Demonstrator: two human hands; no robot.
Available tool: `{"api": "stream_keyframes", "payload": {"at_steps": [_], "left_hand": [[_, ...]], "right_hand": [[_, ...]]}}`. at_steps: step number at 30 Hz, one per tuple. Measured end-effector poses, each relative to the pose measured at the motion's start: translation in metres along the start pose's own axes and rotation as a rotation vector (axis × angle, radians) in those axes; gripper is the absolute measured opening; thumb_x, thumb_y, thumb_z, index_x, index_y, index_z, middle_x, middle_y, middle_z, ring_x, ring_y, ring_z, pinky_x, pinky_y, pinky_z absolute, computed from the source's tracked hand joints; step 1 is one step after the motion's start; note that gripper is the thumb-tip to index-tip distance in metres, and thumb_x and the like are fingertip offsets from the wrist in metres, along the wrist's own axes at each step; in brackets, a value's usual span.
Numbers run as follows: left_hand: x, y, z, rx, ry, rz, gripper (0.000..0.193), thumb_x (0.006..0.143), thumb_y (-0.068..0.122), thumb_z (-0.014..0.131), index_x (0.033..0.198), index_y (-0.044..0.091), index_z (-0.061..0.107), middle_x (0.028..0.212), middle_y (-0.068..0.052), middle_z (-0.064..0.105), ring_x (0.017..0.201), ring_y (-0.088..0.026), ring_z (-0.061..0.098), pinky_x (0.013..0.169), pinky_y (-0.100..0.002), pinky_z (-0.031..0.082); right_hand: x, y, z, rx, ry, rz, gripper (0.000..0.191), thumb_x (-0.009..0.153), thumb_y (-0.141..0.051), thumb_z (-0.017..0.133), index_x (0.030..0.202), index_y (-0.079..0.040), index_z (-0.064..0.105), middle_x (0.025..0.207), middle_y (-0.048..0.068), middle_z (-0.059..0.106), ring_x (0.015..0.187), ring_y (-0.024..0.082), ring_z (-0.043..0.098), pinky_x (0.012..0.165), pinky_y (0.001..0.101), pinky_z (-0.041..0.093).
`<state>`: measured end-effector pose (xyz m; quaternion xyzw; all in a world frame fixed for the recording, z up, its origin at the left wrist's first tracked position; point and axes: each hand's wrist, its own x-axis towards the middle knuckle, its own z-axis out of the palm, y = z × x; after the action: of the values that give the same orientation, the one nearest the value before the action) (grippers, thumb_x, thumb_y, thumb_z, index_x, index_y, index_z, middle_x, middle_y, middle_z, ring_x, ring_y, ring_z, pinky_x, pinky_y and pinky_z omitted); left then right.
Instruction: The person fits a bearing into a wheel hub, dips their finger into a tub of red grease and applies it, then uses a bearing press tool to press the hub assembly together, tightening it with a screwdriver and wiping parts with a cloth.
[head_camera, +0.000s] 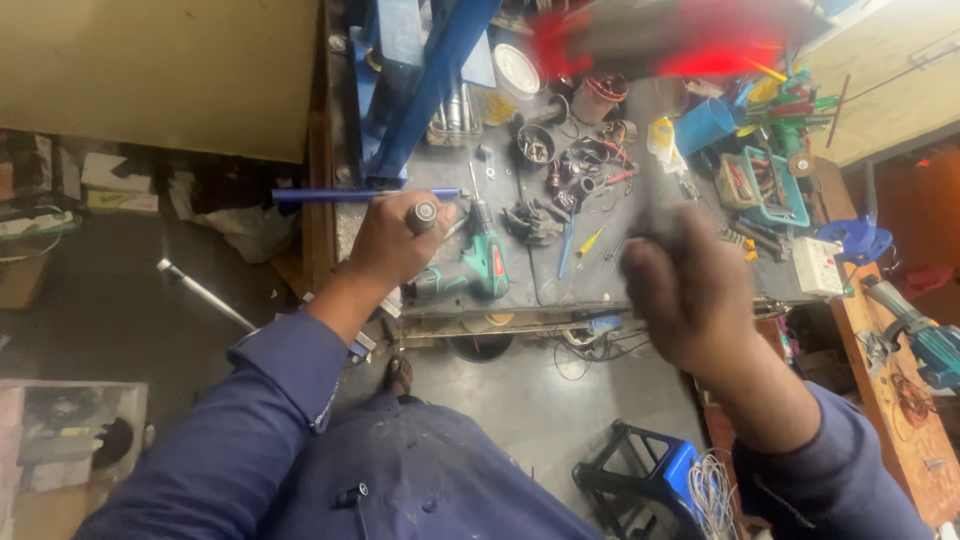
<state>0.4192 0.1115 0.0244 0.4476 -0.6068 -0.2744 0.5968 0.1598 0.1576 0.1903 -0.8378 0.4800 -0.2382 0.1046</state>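
Steel shows at the top of the left hand (388, 243): its grip is closed round a short cylinder (422, 213), whose round end face pokes out above the fingers, over the bench (560, 285) edge. A blue bar (365, 195) runs out toward 9 o'clock just behind the knuckles. The right hand (688, 300) is blurred with motion, raised at about 3 o'clock from the left; whether its grip is shut on anything I cannot tell, though a red and grey smear (660, 38) at 12 o'clock may be something long swinging with it.

Risks, as I judge them: a fast swing toward a small piece held in bare fingers could miss and strike the left thumb or knuckles. A glancing blow could knock the cylinder out of the grip to the floor (520, 400). The green drill (480, 265) lies just beside the left hand, at 4 o'clock, and loose parts (575, 165) crowd the bench beyond, so a wide swing could scatter them.
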Motion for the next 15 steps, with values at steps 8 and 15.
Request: {"api": "stream_keyframes", "payload": {"at_steps": [8, 15], "left_hand": [[0.000, 0.001, -0.002, -0.033, -0.006, 0.037, 0.018, 0.090, 0.020, 0.069, 0.085, 0.002, 0.070, 0.073, -0.014, 0.068, 0.063, -0.026, 0.066, 0.061, -0.039, 0.051], [0.000, 0.001, -0.002, -0.029, -0.017, 0.004, 0.025, 0.095, 0.022, 0.070, 0.081, 0.002, 0.069, 0.069, -0.015, 0.066, 0.060, -0.026, 0.062, 0.060, -0.039, 0.049]], "right_hand": [[-0.007, 0.001, 0.036, -0.208, -0.395, 0.058, 0.018, 0.094, -0.022, 0.066, 0.097, -0.005, 0.061, 0.071, 0.020, 0.067, 0.064, 0.044, 0.064, 0.055, 0.0495, 0.050], [-0.009, 0.006, 0.004, 0.352, 0.274, -0.006, 0.018, 0.097, -0.018, 0.063, 0.102, -0.001, 0.060, 0.074, 0.019, 0.064, 0.068, 0.041, 0.063, 0.059, 0.0475, 0.048]]}}
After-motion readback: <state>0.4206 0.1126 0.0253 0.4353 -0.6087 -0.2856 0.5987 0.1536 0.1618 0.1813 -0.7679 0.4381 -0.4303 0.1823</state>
